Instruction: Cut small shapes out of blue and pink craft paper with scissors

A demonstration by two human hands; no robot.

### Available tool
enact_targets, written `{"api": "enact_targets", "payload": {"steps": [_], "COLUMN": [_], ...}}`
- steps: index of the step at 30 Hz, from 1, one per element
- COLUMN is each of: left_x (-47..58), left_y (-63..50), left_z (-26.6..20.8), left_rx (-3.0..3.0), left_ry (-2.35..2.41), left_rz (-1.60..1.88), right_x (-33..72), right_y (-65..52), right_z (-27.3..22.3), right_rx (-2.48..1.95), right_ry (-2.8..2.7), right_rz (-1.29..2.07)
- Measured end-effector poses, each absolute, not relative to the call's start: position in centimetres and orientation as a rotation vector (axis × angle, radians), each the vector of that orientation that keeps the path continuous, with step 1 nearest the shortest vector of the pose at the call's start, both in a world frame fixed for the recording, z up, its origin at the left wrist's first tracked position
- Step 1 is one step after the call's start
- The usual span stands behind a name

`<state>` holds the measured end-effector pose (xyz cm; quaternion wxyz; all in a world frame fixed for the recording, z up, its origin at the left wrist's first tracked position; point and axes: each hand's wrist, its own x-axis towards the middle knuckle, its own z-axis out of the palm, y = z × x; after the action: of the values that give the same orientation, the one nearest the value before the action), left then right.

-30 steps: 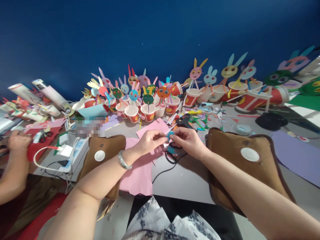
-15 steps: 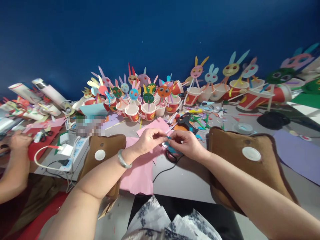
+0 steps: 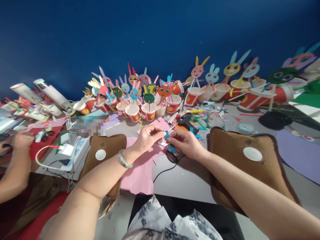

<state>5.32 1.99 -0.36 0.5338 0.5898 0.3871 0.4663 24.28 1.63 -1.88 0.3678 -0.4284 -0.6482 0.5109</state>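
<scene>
Between my two hands is a small piece of blue paper [image 3: 166, 134], pinched from both sides. My left hand [image 3: 149, 138], with a bangle at its wrist, grips the left edge between thumb and fingertips. On the opposite side my right hand [image 3: 186, 143] pinches the paper the same way. Just below my fingertips lies a pair of scissors [image 3: 172, 156], its dark handle loop partly under my right hand. Pink paper [image 3: 137, 166] is spread on the table beneath and left of my left hand.
Paper cups [image 3: 132, 112] with paper rabbit heads line the blue wall. A glue gun [image 3: 184, 121] lies among paper scraps [image 3: 205, 120]. Brown cushions [image 3: 246, 166] flank my arms. A power strip [image 3: 77, 150] stands left, near another person's hand [image 3: 22, 139]. Purple paper [image 3: 297, 153] lies right.
My fingertips have shifted slightly apart, so more of the blue paper shows between them. The other person's hand at the left has moved a little.
</scene>
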Motion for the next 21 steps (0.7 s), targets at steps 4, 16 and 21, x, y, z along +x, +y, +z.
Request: {"api": "enact_targets", "payload": {"steps": [4,16,21], "left_x": [5.08,5.09,5.38], "left_y": [2.22,2.22,1.97], "left_z": [-0.51,-0.47,-0.56], "left_rx": [1.339,1.42,1.493], "left_ry": [0.853,0.835,0.879], "left_rz": [1.031,0.915,1.006], "right_x": [24.38,24.6,24.51], "right_y": [1.62,1.44,1.41], "right_z": [-1.5,-1.13,-1.37], "right_rx": [-1.052,-0.961,-1.018], "right_ry": [-1.672,-1.916,-1.915], "right_rz": [1.318,1.16,1.11]}}
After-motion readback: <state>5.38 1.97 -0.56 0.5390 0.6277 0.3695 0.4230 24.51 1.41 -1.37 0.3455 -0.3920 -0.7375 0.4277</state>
